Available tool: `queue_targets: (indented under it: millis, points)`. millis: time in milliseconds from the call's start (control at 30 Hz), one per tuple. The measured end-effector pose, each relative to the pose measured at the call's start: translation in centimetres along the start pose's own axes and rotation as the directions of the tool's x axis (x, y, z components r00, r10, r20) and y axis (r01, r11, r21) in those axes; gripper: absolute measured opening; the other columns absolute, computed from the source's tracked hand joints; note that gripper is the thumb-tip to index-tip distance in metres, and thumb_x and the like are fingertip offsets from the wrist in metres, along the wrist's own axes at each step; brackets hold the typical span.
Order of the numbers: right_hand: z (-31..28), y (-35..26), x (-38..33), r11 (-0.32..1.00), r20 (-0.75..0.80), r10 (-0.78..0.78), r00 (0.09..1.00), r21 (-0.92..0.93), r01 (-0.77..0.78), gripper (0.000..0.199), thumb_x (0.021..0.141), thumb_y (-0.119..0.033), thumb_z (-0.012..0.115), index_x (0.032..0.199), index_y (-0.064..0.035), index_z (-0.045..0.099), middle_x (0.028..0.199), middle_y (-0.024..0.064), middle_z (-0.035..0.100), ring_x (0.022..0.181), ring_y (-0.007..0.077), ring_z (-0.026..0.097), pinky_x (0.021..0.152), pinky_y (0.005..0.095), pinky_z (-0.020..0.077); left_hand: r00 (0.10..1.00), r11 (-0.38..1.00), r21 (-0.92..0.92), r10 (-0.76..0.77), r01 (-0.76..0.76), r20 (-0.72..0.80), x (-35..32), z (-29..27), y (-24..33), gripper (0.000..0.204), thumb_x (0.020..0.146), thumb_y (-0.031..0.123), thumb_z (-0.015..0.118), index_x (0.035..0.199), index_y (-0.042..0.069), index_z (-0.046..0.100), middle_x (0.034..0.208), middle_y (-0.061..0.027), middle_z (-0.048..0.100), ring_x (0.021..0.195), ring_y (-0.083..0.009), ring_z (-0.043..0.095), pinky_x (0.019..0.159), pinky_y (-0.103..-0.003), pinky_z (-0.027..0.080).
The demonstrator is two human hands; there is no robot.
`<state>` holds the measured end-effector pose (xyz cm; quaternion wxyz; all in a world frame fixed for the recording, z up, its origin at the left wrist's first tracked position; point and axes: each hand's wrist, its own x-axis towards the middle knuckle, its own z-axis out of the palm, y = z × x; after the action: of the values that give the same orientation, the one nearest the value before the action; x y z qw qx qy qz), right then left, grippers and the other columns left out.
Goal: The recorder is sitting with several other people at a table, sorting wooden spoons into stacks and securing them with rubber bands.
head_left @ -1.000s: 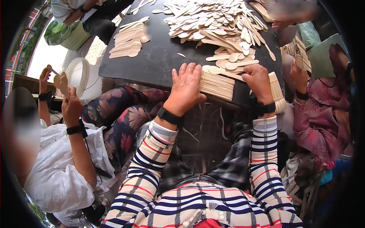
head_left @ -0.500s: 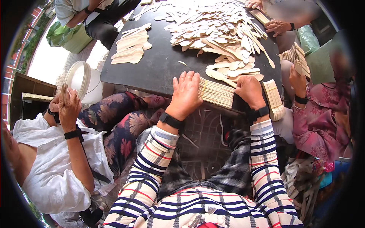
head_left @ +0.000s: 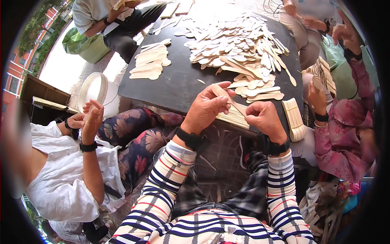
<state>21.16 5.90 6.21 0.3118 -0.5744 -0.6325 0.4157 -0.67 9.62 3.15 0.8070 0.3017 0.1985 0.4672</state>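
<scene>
My left hand point(head_left: 208, 106) and my right hand point(head_left: 265, 118) hold one flat wooden spoon point(head_left: 228, 97) between them, just above a tight stack of wooden spoons point(head_left: 233, 118) lying at the near edge of the black table point(head_left: 178, 83). The left fingers pinch the spoon's wide end; the right fist closes on its handle. A big loose heap of wooden spoons point(head_left: 235, 40) covers the table's far half. Both my wrists wear black bands over striped sleeves.
A small pile of spoons point(head_left: 149, 64) lies at the table's left. A bundled stack point(head_left: 294, 118) hangs at the right edge. A person in white point(head_left: 61, 179) sits left with a white bucket point(head_left: 94, 88) beside; a person in pink point(head_left: 345, 122) sits right.
Both my hands lifted off the stack at the table edge and now hold a single spoon above it. The person at left lowered both hands from near the bucket.
</scene>
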Motion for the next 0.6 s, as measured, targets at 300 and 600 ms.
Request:
queue_targets:
  millis: [300, 600]
  points:
    - [0.19, 1.02, 0.09, 0.978, 0.070, -0.035, 0.997, 0.207, 0.019, 0.005, 0.073, -0.001, 0.070, 0.076, 0.0027, 0.068, 0.066, -0.0019, 0.062, 0.061, 0.0032, 0.053, 0.055, 0.0200, 0.0423, 0.994, 0.996, -0.095, 0.010, 0.001, 0.111, 0.26, -0.59, -0.60, 0.042, 0.088, 0.002, 0.064, 0.128, -0.002, 0.053, 0.116, -0.0185, 0.062, 0.081, -0.0168, 0.065, 0.072, -0.027, 0.055]
    - [0.85, 0.71, 0.16, 0.952, 0.102, -0.009, 0.995, 0.306, -0.023, 0.006, 0.072, -0.003, 0.070, 0.076, 0.0019, 0.069, 0.066, -0.0010, 0.062, 0.062, 0.0044, 0.054, 0.056, 0.0217, 0.0429, 0.994, 0.997, -0.071, -0.033, 0.040, 0.100, 0.00, -0.36, -0.65, 0.043, 0.087, 0.003, 0.066, 0.128, -0.002, 0.053, 0.112, -0.0182, 0.064, 0.080, -0.0162, 0.066, 0.068, -0.025, 0.057]
